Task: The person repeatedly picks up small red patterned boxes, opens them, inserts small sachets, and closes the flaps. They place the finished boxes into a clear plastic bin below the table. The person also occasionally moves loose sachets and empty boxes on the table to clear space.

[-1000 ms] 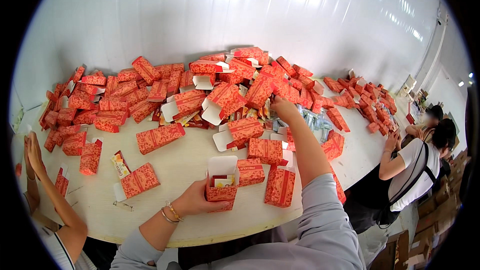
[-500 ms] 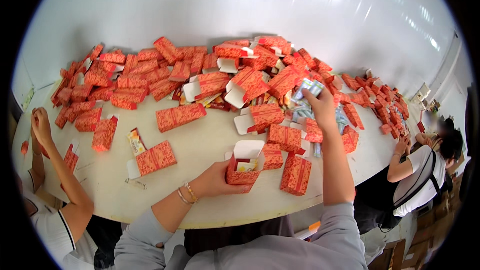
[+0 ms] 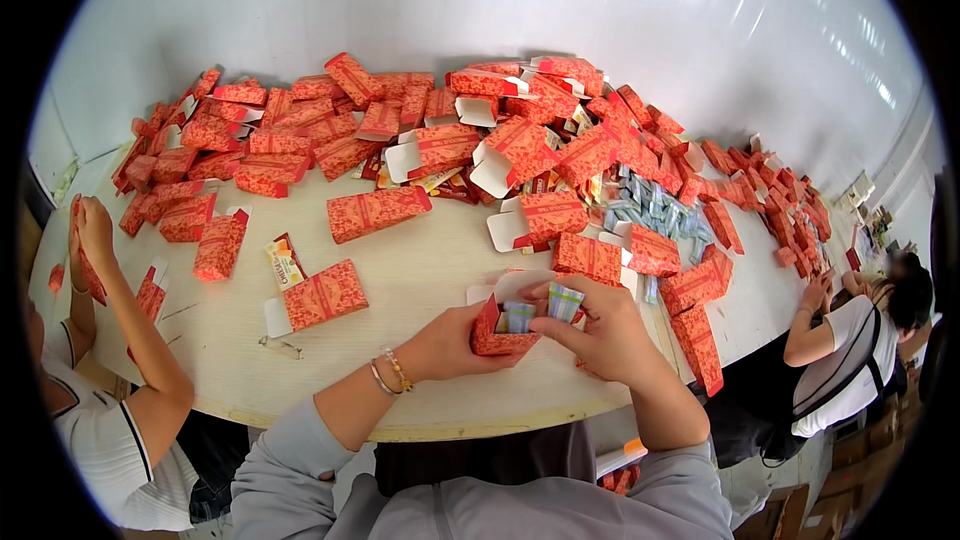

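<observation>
Left hand (image 3: 445, 343) gripping the box (image 3: 497, 342), fingers wrapped on its left side; mouth open, white flaps raised. Box is over the table (image 3: 235, 365); contact not discernible. Right hand (image 3: 604, 335) at the box's right side, thumb and fingers pinching a blue packet (image 3: 565, 302) by the mouth. Second packet (image 3: 519, 317) inside the box. Loose packets (image 3: 660, 212) beyond the box, to its right. Red heap (image 3: 300, 128) beyond, to its left. Co-worker (image 3: 110, 430) far left of the box.

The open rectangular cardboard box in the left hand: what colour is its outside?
The box: patterned red and orange, clearest in head view.
</observation>
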`<control>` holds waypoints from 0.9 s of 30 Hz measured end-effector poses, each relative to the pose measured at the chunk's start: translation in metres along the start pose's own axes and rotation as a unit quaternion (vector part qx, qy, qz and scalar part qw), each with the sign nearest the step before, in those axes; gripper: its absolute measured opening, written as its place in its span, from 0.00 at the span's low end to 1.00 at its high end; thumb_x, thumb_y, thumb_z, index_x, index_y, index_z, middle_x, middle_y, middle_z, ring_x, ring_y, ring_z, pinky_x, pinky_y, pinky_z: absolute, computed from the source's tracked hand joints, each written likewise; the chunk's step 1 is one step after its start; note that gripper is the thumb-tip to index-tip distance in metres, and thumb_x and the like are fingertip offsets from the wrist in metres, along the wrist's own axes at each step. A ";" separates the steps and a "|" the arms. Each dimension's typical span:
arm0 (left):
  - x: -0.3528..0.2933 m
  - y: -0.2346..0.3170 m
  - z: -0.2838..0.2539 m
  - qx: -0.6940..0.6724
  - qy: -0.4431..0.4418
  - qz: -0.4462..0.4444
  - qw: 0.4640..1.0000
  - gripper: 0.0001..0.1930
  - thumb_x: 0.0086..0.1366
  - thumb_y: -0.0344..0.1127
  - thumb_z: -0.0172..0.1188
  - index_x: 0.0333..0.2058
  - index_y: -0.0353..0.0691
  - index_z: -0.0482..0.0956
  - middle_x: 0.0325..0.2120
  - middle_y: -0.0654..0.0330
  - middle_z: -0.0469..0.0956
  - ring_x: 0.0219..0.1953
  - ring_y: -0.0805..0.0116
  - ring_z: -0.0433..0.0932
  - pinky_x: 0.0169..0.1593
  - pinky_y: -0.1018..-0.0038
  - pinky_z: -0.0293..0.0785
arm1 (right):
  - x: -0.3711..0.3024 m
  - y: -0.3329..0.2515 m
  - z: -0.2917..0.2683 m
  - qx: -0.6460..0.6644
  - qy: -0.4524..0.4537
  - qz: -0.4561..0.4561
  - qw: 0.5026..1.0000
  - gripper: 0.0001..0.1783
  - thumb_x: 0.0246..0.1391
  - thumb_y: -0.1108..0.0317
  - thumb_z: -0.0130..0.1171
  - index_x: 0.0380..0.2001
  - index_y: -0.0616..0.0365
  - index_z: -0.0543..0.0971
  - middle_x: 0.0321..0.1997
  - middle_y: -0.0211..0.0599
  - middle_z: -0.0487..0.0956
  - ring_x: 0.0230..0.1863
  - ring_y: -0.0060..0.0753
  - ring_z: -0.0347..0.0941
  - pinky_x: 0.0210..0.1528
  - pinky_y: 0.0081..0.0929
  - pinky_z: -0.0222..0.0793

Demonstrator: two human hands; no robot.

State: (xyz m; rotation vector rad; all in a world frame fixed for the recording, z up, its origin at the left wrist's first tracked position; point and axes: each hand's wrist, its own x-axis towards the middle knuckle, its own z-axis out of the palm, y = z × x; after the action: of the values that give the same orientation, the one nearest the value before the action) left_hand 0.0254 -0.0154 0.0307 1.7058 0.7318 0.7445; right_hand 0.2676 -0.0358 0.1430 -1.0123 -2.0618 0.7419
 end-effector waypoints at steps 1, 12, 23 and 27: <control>0.000 0.000 0.000 0.009 -0.011 -0.026 1.000 0.31 0.65 0.37 0.82 0.62 0.37 0.79 0.52 0.60 0.87 0.53 0.74 0.85 0.61 0.69 0.83 | 0.001 0.002 -0.001 0.023 0.008 -0.029 0.999 0.25 0.65 0.65 0.75 0.61 0.59 0.83 0.47 0.43 0.88 0.41 0.37 0.84 0.46 0.34 0.81; -0.001 -0.003 -0.001 -0.005 -0.008 -0.015 1.000 0.31 0.64 0.39 0.82 0.62 0.39 0.79 0.53 0.61 0.86 0.54 0.73 0.84 0.62 0.68 0.81 | 0.012 -0.006 -0.010 -0.040 0.012 -0.099 0.994 0.18 0.59 0.68 0.78 0.51 0.59 0.86 0.42 0.39 0.81 0.49 0.42 0.79 0.47 0.38 0.75; 0.000 -0.004 -0.002 -0.009 -0.008 -0.031 0.999 0.32 0.64 0.38 0.83 0.62 0.37 0.78 0.53 0.61 0.86 0.54 0.74 0.84 0.62 0.69 0.81 | 0.010 0.020 -0.002 -0.160 0.023 -0.166 0.973 0.15 0.49 0.68 0.83 0.41 0.52 0.90 0.39 0.30 0.83 0.51 0.36 0.76 0.55 0.35 0.68; 0.001 -0.005 0.000 -0.032 0.000 -0.017 0.999 0.33 0.64 0.37 0.83 0.64 0.37 0.78 0.54 0.61 0.86 0.54 0.74 0.83 0.62 0.69 0.81 | 0.007 0.017 -0.011 -0.121 0.109 -0.155 0.974 0.15 0.47 0.69 0.83 0.39 0.52 0.90 0.37 0.27 0.84 0.48 0.36 0.77 0.55 0.38 0.67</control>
State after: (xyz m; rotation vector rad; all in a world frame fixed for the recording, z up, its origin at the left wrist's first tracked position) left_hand 0.0252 -0.0137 0.0264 1.6321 0.7271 0.7372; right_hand 0.2806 -0.0188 0.1395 -0.8286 -2.0814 0.2138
